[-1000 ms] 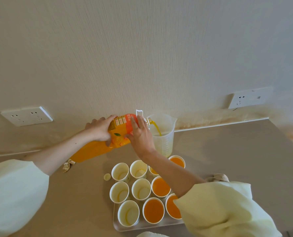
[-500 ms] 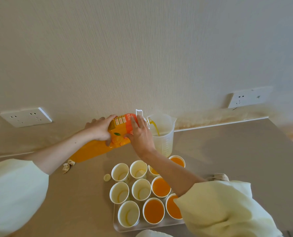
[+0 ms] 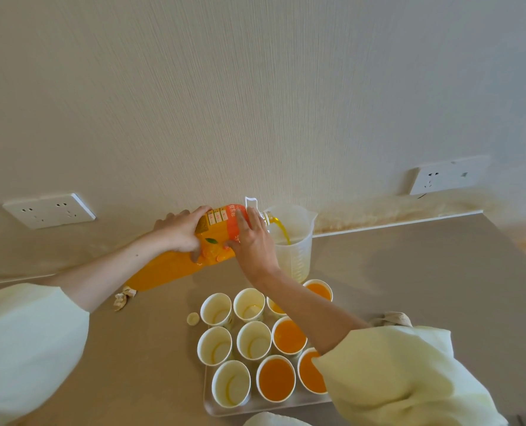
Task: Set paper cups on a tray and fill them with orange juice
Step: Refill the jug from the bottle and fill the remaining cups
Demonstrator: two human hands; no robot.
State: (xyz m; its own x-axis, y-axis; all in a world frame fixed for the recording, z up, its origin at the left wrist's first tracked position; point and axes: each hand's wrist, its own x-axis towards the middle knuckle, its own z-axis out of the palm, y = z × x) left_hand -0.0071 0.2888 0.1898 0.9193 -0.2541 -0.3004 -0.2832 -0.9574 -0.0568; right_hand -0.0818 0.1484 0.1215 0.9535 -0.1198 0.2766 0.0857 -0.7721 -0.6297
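Both hands hold a large orange juice bottle (image 3: 169,265) tipped on its side. My left hand (image 3: 182,230) grips its middle over the label, and my right hand (image 3: 252,238) grips it near the neck. A stream of juice runs from the mouth into a clear measuring jug (image 3: 295,241) by the wall. Below, a clear tray (image 3: 208,404) carries several white paper cups. Those on the right, such as one cup (image 3: 276,378), hold orange juice; those on the left, such as another cup (image 3: 231,383), look empty. My right forearm hides part of the cups.
A small pale bottle cap (image 3: 193,318) lies on the grey counter left of the tray. A crumpled wrapper (image 3: 123,298) lies below the bottle's base. Wall sockets (image 3: 48,210) sit left and right above the counter. A cloth (image 3: 392,318) shows by my right sleeve.
The bottle stays tilted and juice keeps streaming into the jug. Hands and cups hold about the same places.
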